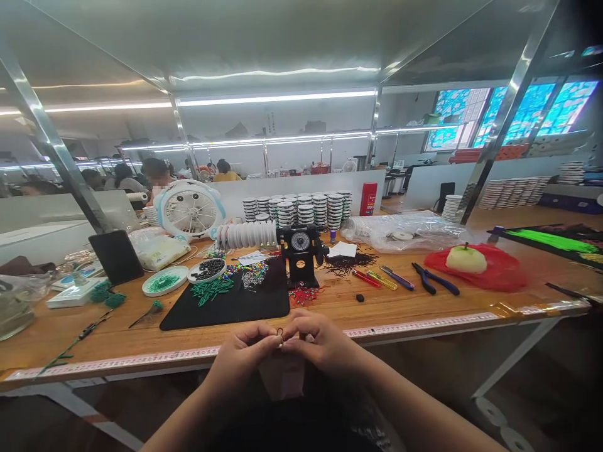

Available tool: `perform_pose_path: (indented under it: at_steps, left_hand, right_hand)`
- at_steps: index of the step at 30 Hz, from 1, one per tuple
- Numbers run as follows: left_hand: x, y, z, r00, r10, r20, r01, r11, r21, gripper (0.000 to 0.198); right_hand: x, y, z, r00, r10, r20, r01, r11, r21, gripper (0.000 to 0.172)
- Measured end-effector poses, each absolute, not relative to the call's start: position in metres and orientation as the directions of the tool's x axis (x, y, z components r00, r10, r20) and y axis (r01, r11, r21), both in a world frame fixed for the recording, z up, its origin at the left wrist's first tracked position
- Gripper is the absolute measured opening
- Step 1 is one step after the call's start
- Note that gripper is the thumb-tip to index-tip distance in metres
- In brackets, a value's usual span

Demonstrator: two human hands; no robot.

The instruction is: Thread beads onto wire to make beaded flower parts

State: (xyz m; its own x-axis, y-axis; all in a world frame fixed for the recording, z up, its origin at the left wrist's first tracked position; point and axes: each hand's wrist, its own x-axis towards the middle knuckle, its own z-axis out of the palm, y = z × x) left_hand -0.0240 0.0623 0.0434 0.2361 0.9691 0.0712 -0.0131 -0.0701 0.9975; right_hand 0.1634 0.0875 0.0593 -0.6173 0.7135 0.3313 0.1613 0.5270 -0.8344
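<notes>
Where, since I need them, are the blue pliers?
In the head view, the pliers lie on the bench, right of centre, between a smaller blue-handled tool and a red plastic bag.

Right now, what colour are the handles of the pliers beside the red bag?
The handles are dark blue, and they show best in the head view.

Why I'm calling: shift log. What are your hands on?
Left hand, right hand: pinching small dark loop together. Held just past table edge. Black mat beyond.
</notes>
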Motion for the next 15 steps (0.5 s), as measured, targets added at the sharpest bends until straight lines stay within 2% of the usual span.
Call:
perform_pose_path:
  at_steps: [2,4,8,12,15]
  left_hand:
    - [-0.019,0.059,0.035,0.086,0.986,0.143,0.022,-0.145,0.989,0.022]
    - [-0.015,0.056,0.03,-0.032,0.966,0.256,0.135,-0.25,0.959,0.019]
    - [-0.01,0.052,0.028,-0.079,0.914,0.398,0.186,-0.378,0.907,0.014]
    - [-0.007,0.047,0.028,-0.119,0.924,0.364,0.199,-0.337,0.92,0.019]
    - [-0.002,0.042,0.026,-0.163,0.948,0.273,0.15,-0.249,0.957,0.026]
  right_hand:
    - [0.159,0.09,0.052,-0.546,0.766,0.339,0.163,0.494,-0.854,0.013]
    - [0.155,0.091,0.048,-0.502,0.79,0.353,0.165,0.488,-0.857,0.014]
    - [0.151,0.086,0.052,-0.45,0.814,0.368,0.169,0.482,-0.86,0.016]
    - [0.149,0.08,0.054,-0.387,0.817,0.427,0.19,0.524,-0.83,0.019]
    - [0.147,0.079,0.048,-0.29,0.741,0.605,0.269,0.67,-0.692,0.018]
